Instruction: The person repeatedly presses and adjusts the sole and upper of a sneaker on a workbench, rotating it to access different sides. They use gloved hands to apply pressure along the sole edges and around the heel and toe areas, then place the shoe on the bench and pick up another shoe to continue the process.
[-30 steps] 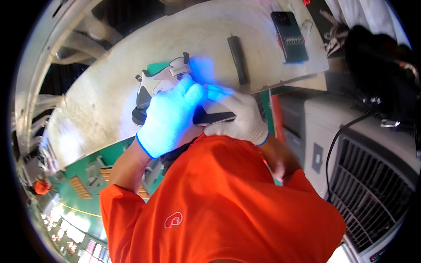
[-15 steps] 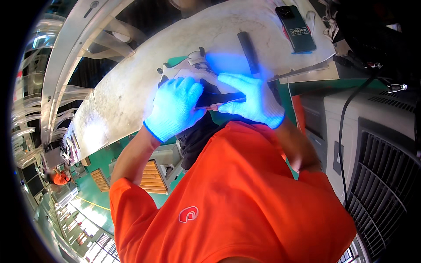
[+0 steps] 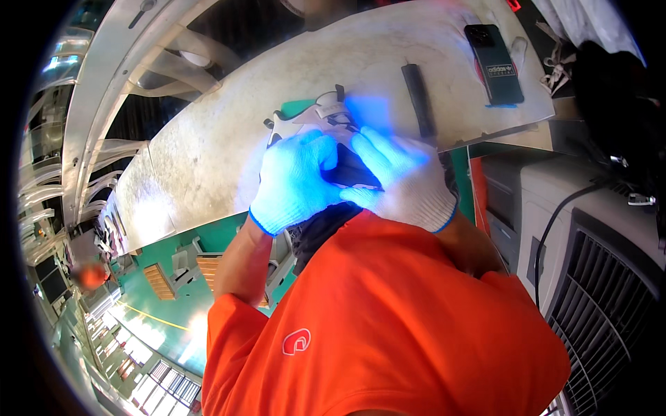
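A white piece with black parts, which looks like a shoe upper point(image 3: 327, 116), lies at the near edge of the worktable with a green patch point(image 3: 297, 107) beside its far end. My left hand point(image 3: 297, 182), in a white knit glove tinted blue by light, closes on its left side with the fingers bent over it. From the right, my right hand point(image 3: 406, 184), gloved alike, pinches the dark near part between thumb and fingers. The thumbs nearly meet at the near edge. Both hands hide much of the piece.
A black bar-shaped tool point(image 3: 419, 100) lies on the pale, stained worktable point(image 3: 201, 149), right of the piece. Farther right is a dark green phone point(image 3: 494, 66). A grey slatted machine point(image 3: 603, 277) with a black cable stands at my right. Clear plastic strips point(image 3: 114, 159) hang at the left.
My hands have come closer together at the near edge, and my right fingers lie further over the piece. The whole view has shifted slightly, with the table contents appearing lower and further right.
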Tool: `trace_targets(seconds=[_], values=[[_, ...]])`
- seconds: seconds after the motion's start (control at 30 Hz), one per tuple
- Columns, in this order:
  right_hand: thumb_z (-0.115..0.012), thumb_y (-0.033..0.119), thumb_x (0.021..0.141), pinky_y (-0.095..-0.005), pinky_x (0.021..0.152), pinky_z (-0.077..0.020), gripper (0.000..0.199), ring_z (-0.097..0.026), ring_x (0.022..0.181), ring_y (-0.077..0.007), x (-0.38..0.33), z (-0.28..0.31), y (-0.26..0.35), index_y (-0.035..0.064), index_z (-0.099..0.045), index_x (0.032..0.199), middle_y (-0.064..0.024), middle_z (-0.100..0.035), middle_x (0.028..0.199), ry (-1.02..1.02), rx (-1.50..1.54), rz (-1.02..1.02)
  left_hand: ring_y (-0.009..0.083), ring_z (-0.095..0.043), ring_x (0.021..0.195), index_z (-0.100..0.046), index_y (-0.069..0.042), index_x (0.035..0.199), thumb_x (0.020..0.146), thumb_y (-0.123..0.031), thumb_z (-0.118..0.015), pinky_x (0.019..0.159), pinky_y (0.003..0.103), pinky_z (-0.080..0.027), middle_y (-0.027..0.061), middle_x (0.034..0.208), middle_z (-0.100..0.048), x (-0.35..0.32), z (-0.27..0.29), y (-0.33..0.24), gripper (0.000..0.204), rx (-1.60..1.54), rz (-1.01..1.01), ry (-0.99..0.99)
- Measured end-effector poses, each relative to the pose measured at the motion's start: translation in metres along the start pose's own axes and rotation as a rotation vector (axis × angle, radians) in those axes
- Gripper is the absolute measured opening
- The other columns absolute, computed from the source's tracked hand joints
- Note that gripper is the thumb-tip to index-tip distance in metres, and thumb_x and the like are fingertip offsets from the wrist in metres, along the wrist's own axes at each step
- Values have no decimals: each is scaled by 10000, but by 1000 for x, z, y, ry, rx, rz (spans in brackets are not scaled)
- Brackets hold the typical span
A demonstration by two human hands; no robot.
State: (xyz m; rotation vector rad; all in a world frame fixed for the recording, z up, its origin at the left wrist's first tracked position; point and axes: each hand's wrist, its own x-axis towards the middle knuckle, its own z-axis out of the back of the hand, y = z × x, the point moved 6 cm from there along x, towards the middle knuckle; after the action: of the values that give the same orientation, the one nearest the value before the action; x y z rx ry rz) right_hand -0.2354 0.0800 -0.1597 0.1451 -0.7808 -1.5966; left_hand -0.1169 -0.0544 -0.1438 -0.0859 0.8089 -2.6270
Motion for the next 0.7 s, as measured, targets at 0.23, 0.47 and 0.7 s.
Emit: trace_targets(seconds=[0.23, 0.47, 0.7], values=[[-874, 572, 870, -442, 760, -624, 748, -763, 902, -333, 11, 5, -5, 65, -668, 1381, -147, -722, 1154, 32, 38, 38, 308, -646, 754, -634, -96, 905, 652, -511, -1046, 672, 403, -529, 79, 860, -634, 1, 4, 0, 637, 1, 3, -101], [-855, 607, 887, -440, 739, -626, 794, -766, 869, -349, 13, -1, -11, 65, -664, 1434, -164, -726, 1206, 58, 50, 21, 342, -695, 792, -716, -94, 966, 712, -674, -942, 699, 436, -542, 100, 891, -696, 34, 13, -7, 672, 167, -210, 182], [-917, 466, 863, -444, 856, -650, 704, -761, 1131, -351, 4, 6, -5, 187, -691, 1469, -247, -623, 1543, 33, 17, 164, 352, -700, 1142, -800, -88, 1139, 712, -496, -900, 913, 523, -566, 138, 1210, -747, 46, 14, -3, 600, 42, -209, 428]])
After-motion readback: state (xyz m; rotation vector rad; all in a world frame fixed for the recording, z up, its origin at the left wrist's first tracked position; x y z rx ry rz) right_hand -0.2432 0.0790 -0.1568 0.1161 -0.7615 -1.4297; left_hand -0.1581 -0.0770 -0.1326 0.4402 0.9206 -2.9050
